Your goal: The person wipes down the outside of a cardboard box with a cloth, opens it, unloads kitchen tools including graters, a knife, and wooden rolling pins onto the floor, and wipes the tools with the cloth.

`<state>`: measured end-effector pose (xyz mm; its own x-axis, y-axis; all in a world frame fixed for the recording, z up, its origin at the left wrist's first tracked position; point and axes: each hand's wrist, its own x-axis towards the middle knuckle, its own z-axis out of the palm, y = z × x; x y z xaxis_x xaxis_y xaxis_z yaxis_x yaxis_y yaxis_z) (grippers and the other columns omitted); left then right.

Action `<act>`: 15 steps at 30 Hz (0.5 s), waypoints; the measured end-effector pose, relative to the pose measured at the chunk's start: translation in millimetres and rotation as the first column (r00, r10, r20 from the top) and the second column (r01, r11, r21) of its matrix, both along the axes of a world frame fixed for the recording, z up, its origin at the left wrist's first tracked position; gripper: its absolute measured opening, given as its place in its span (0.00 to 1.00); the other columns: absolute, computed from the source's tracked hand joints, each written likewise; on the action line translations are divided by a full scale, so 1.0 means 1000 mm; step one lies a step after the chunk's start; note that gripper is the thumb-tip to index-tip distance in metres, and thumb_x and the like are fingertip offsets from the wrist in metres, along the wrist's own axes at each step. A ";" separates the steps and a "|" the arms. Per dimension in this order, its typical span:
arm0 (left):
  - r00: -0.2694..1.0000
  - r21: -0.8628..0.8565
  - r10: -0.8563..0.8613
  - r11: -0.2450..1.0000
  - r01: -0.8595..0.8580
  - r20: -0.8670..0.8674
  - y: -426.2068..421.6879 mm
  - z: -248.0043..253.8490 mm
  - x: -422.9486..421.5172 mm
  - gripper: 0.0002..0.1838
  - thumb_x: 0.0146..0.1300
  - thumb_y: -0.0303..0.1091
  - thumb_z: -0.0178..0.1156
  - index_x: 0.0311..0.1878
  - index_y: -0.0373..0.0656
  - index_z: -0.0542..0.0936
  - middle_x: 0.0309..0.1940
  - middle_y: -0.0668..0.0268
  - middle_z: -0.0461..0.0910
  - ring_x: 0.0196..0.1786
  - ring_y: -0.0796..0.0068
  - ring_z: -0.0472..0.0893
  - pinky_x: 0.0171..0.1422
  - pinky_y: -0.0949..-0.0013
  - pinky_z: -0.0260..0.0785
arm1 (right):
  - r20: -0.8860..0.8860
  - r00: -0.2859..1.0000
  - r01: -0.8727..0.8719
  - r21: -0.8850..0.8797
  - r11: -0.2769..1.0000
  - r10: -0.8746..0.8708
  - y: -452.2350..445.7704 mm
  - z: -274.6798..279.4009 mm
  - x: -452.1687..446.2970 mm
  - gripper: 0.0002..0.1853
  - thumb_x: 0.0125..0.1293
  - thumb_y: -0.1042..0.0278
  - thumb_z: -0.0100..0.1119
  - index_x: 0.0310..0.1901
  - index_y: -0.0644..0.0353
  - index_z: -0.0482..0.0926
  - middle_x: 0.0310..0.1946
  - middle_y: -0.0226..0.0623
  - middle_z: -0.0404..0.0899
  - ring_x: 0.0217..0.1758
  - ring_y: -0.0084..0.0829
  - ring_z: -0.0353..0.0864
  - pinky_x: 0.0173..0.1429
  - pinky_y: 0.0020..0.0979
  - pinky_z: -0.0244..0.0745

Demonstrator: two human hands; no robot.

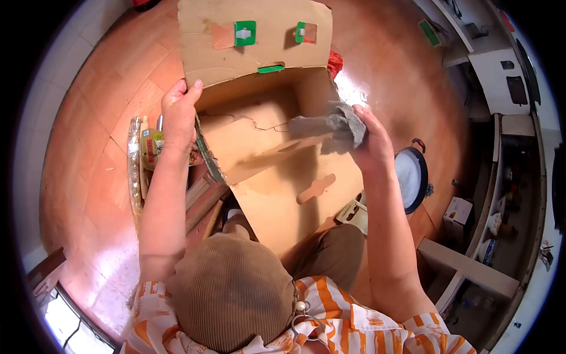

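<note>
An open cardboard box (253, 127) rests in front of me, its flaps spread and its inside facing up. The far flap has two cut-outs with green edges, and the near flap has a slot-shaped cut-out. My left hand (180, 112) grips the box's left edge, thumb up along the rim. In my right hand (374, 138) is a crumpled grey cloth (343, 127), held over the right side of the box, with a loose end hanging toward the inside. Inside the box I see only bare cardboard and shadows.
Left of the box lie packaged goods (152, 147) and a long wrapped roll (134, 159). A dark-rimmed pan (411, 177) sits on the tiled floor at right. Beyond it are open shelves (501, 194) and a small white box (457, 213). Something red (335, 64) shows behind the box.
</note>
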<state>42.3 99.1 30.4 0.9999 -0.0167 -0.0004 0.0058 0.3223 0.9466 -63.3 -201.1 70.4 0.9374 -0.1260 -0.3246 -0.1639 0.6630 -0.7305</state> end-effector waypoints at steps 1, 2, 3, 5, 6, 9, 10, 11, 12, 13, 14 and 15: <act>0.999 0.014 -0.032 0.999 0.032 0.003 -0.007 0.002 -0.002 0.08 0.60 0.27 0.53 0.40 0.33 0.75 0.37 0.65 0.78 0.39 0.81 0.74 0.47 0.76 0.65 | -0.052 0.997 0.054 -0.006 0.999 -0.055 0.002 -0.005 0.010 0.05 0.60 0.74 0.50 0.38 0.62 0.73 0.34 0.37 0.76 0.37 0.28 0.76 0.44 0.31 0.73; 0.998 0.027 -0.064 0.998 0.064 0.004 -0.014 0.003 -0.005 0.08 0.60 0.27 0.53 0.40 0.33 0.75 0.36 0.65 0.78 0.38 0.81 0.74 0.46 0.77 0.65 | -0.105 0.988 0.109 -0.015 0.994 -0.110 0.003 -0.010 0.019 0.04 0.60 0.75 0.50 0.36 0.63 0.73 0.33 0.37 0.76 0.37 0.29 0.76 0.44 0.31 0.73; 0.997 0.027 -0.072 0.997 0.072 0.001 -0.021 0.004 -0.007 0.08 0.60 0.27 0.53 0.40 0.33 0.75 0.36 0.65 0.78 0.38 0.81 0.74 0.46 0.77 0.65 | -0.111 0.982 0.148 -0.064 0.987 -0.155 -0.003 -0.027 0.029 0.03 0.59 0.76 0.51 0.34 0.62 0.73 0.32 0.37 0.75 0.36 0.29 0.75 0.42 0.32 0.73; 0.983 -0.022 -0.174 0.985 0.173 -0.061 -0.034 0.004 -0.010 0.08 0.60 0.28 0.53 0.39 0.33 0.76 0.34 0.66 0.77 0.36 0.83 0.73 0.43 0.77 0.66 | -0.196 0.942 0.248 -0.149 0.957 -0.274 -0.004 -0.044 0.039 0.01 0.57 0.77 0.52 0.31 0.61 0.72 0.29 0.35 0.75 0.32 0.29 0.75 0.38 0.34 0.74; 0.981 -0.022 -0.183 0.983 0.181 -0.065 -0.039 0.000 -0.012 0.08 0.60 0.28 0.53 0.39 0.33 0.76 0.34 0.66 0.77 0.36 0.83 0.73 0.43 0.77 0.66 | -0.227 0.934 0.212 -0.264 0.941 -0.275 -0.004 -0.054 0.040 0.02 0.56 0.76 0.54 0.31 0.60 0.72 0.28 0.34 0.74 0.28 0.29 0.75 0.31 0.33 0.72; 0.947 0.046 -0.307 0.949 0.312 -0.089 -0.055 -0.005 -0.021 0.10 0.61 0.28 0.52 0.43 0.33 0.75 0.39 0.64 0.78 0.40 0.81 0.75 0.48 0.77 0.65 | -0.408 0.817 0.132 -0.557 0.820 -0.409 -0.010 -0.107 0.038 0.04 0.53 0.74 0.57 0.29 0.61 0.72 0.24 0.34 0.72 0.21 0.27 0.69 0.20 0.30 0.63; 0.937 0.060 -0.344 0.936 0.347 -0.063 -0.060 -0.012 -0.023 0.09 0.61 0.28 0.53 0.42 0.34 0.75 0.38 0.67 0.78 0.40 0.83 0.73 0.47 0.78 0.64 | -0.470 0.735 0.068 -0.665 0.743 -0.488 -0.008 -0.119 0.036 0.05 0.52 0.74 0.58 0.30 0.62 0.73 0.23 0.34 0.71 0.19 0.26 0.67 0.18 0.30 0.59; 0.926 0.131 -0.374 0.917 0.376 -0.045 -0.062 -0.017 -0.024 0.09 0.61 0.28 0.53 0.42 0.34 0.75 0.37 0.68 0.77 0.39 0.84 0.72 0.46 0.79 0.64 | -0.477 0.726 0.069 -0.667 0.742 -0.496 -0.006 -0.132 0.038 0.05 0.52 0.74 0.58 0.30 0.62 0.73 0.23 0.34 0.71 0.19 0.26 0.67 0.18 0.30 0.59; 0.913 0.198 -0.406 0.893 0.405 -0.038 -0.065 -0.019 -0.030 0.09 0.61 0.27 0.53 0.42 0.34 0.75 0.36 0.69 0.77 0.39 0.85 0.72 0.45 0.80 0.63 | -0.500 0.758 -0.002 -0.643 0.766 -0.418 -0.008 -0.156 0.041 0.06 0.51 0.74 0.58 0.32 0.62 0.74 0.24 0.34 0.72 0.19 0.27 0.67 0.18 0.30 0.60; 0.920 0.220 -0.391 0.896 0.386 -0.021 -0.068 -0.019 -0.032 0.08 0.61 0.27 0.53 0.42 0.34 0.76 0.36 0.69 0.77 0.38 0.85 0.71 0.44 0.80 0.63 | -0.532 0.776 -0.080 -0.615 0.785 -0.338 -0.012 -0.181 0.036 0.08 0.51 0.75 0.58 0.34 0.63 0.75 0.24 0.35 0.72 0.19 0.28 0.67 0.18 0.31 0.60; 0.925 0.240 -0.379 0.897 0.370 -0.009 -0.071 -0.013 -0.036 0.08 0.61 0.26 0.54 0.41 0.34 0.76 0.35 0.70 0.77 0.38 0.86 0.71 0.44 0.81 0.63 | -0.567 0.783 -0.159 -0.580 0.799 -0.256 -0.016 -0.196 0.020 0.10 0.50 0.75 0.58 0.36 0.64 0.76 0.24 0.35 0.73 0.18 0.29 0.66 0.19 0.31 0.61; 0.936 0.155 -0.347 0.929 0.335 0.055 -0.075 0.005 -0.042 0.07 0.61 0.26 0.54 0.40 0.34 0.76 0.35 0.70 0.77 0.37 0.86 0.71 0.44 0.81 0.63 | -0.537 0.824 -0.166 -0.535 0.829 -0.181 -0.015 -0.177 0.012 0.11 0.49 0.75 0.56 0.37 0.65 0.76 0.26 0.36 0.74 0.20 0.30 0.69 0.21 0.31 0.65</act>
<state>0.4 23.9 35.6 0.9305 -0.3625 0.0525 0.0137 0.1777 0.9840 -51.3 -215.8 -106.9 0.6173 -0.4463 -0.6479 -0.6411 0.1920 -0.7430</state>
